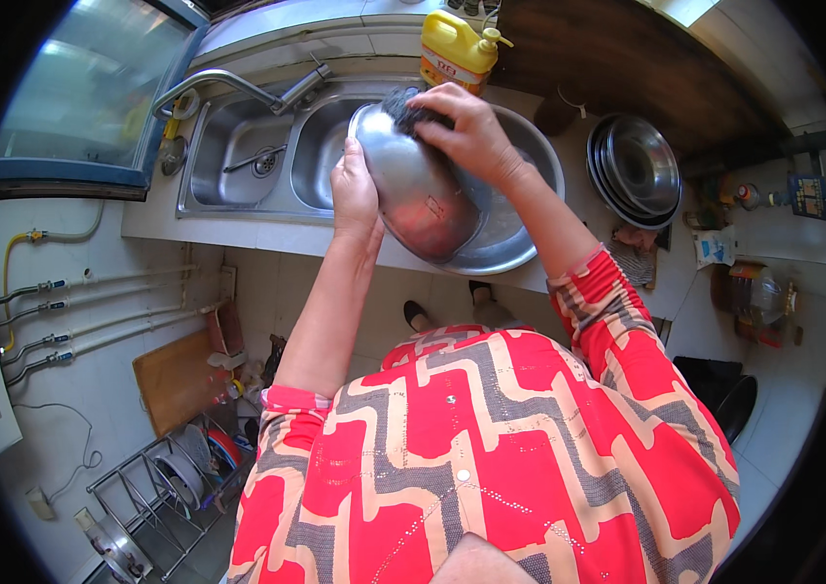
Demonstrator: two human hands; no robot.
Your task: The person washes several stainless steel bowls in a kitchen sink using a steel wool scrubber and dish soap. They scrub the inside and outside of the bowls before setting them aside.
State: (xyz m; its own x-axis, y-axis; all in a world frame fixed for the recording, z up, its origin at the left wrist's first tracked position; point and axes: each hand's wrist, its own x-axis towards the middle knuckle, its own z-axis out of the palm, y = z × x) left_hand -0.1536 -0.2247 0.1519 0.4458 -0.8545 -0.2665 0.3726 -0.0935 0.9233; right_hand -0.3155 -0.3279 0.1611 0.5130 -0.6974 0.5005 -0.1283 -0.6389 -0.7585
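My left hand grips the rim of a stainless steel basin, which is tilted with its outer side facing up. In my right hand is a dark scouring pad, pressed on the upper part of that basin. Beneath it, a larger metal basin stands on the counter, overlapping the sink's right side. What lies inside the larger one is mostly hidden by the held basin and my right arm.
A double-bowl steel sink with a faucet is at the left. A yellow pump jug stands behind the basins. Stacked metal bowls sit right, near a cloth. An open window juts in at upper left.
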